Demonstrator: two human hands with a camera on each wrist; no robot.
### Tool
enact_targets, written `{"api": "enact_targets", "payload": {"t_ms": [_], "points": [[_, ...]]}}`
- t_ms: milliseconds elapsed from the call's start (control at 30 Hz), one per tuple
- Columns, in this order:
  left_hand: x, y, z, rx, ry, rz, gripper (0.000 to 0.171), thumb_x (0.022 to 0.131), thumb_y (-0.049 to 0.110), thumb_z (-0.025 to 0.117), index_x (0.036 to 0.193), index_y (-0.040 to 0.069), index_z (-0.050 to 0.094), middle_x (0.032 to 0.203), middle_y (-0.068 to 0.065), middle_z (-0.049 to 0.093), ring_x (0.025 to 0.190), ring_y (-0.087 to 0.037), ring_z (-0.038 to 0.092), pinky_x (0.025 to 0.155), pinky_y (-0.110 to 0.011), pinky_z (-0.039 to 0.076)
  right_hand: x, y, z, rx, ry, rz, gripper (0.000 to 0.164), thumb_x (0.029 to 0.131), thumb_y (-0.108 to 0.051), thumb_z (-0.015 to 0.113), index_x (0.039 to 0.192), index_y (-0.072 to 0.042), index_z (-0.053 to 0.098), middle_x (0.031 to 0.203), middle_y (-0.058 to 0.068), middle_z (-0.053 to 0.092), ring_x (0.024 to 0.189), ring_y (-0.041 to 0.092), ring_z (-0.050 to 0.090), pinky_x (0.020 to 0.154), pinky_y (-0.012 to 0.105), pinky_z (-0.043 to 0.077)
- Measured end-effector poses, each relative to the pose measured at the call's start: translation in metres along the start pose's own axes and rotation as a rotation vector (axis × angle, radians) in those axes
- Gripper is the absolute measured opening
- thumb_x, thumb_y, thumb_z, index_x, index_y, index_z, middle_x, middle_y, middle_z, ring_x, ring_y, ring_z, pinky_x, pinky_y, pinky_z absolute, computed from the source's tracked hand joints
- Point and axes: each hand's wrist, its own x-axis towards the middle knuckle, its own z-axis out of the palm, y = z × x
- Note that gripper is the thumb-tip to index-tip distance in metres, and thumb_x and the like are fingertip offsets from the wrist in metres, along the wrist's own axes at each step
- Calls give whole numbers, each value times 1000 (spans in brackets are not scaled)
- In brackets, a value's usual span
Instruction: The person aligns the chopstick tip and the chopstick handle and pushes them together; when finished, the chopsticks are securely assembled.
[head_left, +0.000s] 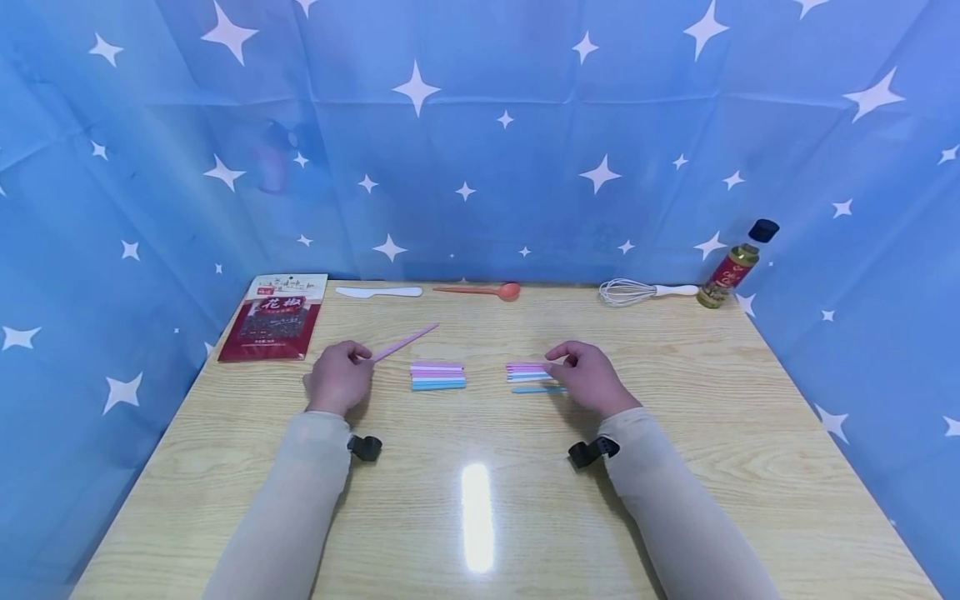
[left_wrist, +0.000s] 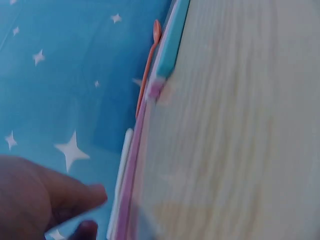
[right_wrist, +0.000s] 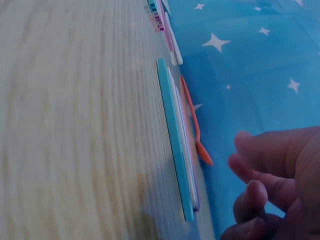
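Close to the end of a slanting pink stick (head_left: 407, 342) is my left hand (head_left: 341, 377); the left wrist view has its fingertips (left_wrist: 96, 196) apart from the stick. A row of pink, white and blue sticks (head_left: 437, 376) lies right of that stick. My right hand (head_left: 590, 377) is over the right ends of a second row of sticks (head_left: 525, 372). A single blue stick (head_left: 534, 389) lies in front of this row. Between the right thumb and fingers nothing is held, as the right wrist view shows.
Along the back are a red-and-white spice packet (head_left: 272, 321), a white knife (head_left: 378, 292), an orange-red spoon (head_left: 507, 292), a whisk (head_left: 630, 292) and an oil bottle (head_left: 729, 273). A blue star-patterned curtain (head_left: 480, 142) stands behind the wooden table (head_left: 420, 500).
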Motion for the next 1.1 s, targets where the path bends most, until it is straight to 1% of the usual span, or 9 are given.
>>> {"api": "enact_targets", "payload": {"t_ms": [133, 233, 333, 467, 567, 700, 867, 1000, 1100], "points": [[-6, 10, 7, -1, -49, 139, 22, 105, 23, 63, 123, 14, 74, 116, -10, 66, 106, -31, 59, 99, -61, 29, 0, 1, -2, -27, -21, 21, 21, 102, -23, 70, 119, -11, 74, 84, 7, 56, 67, 23, 49, 61, 35, 44], [-12, 18, 13, 5, -97, 210, 20, 104, 22, 66, 121, 16, 75, 114, -9, 65, 104, -29, 59, 99, -59, 30, 0, 2, -2, -56, -46, 19, 18, 102, -21, 70, 117, -12, 75, 86, 7, 58, 70, 22, 50, 63, 35, 43], [-17, 24, 19, 25, -139, 262, 18, 103, 21, 68, 118, 17, 76, 113, -7, 66, 103, -27, 60, 99, -58, 31, 2, 4, -1, -86, -65, 10, 18, 101, -20, 71, 116, -13, 76, 89, 7, 59, 73, 22, 50, 65, 35, 43], [-21, 28, 25, 44, -172, 304, 18, 101, 20, 71, 118, 18, 77, 109, -5, 68, 101, -26, 61, 102, -60, 31, 3, 5, 0, -116, -84, 11, 19, 101, -21, 72, 118, -15, 76, 94, 8, 60, 78, 24, 50, 67, 36, 43], [-21, 29, 27, 51, -181, 316, 21, 101, 19, 71, 121, 18, 76, 105, -3, 67, 96, -24, 61, 104, -63, 31, 4, 6, -1, -116, -98, 21, 25, 101, -22, 72, 125, -16, 74, 97, 10, 59, 80, 25, 49, 69, 37, 42], [-20, 30, 29, 65, -186, 309, 24, 101, 21, 70, 125, 19, 75, 100, -1, 65, 91, -22, 58, 102, -60, 33, 6, 7, -3, -115, -117, 34, 34, 101, -22, 71, 135, -16, 69, 98, 11, 58, 79, 26, 49, 69, 36, 40], [-19, 35, 30, 77, -187, 285, 26, 103, 22, 68, 129, 19, 73, 98, -3, 64, 88, -23, 57, 98, -56, 33, 8, 7, -5, -118, -134, 43, 36, 102, -23, 70, 137, -17, 68, 100, 12, 59, 80, 26, 48, 70, 37, 39], [-18, 39, 31, 81, -204, 258, 29, 104, 23, 66, 133, 18, 71, 103, -6, 69, 95, -27, 61, 107, -58, 33, 9, 4, -6, -122, -137, 56, 34, 102, -21, 70, 136, -16, 70, 106, 13, 60, 85, 26, 49, 73, 38, 41], [-17, 41, 33, 107, -227, 256, 34, 104, 24, 65, 137, 17, 69, 117, -9, 74, 113, -31, 66, 115, -59, 34, 9, 2, -5, -132, -136, 59, 32, 102, -20, 69, 134, -15, 71, 111, 13, 62, 88, 26, 51, 75, 37, 42]]}}
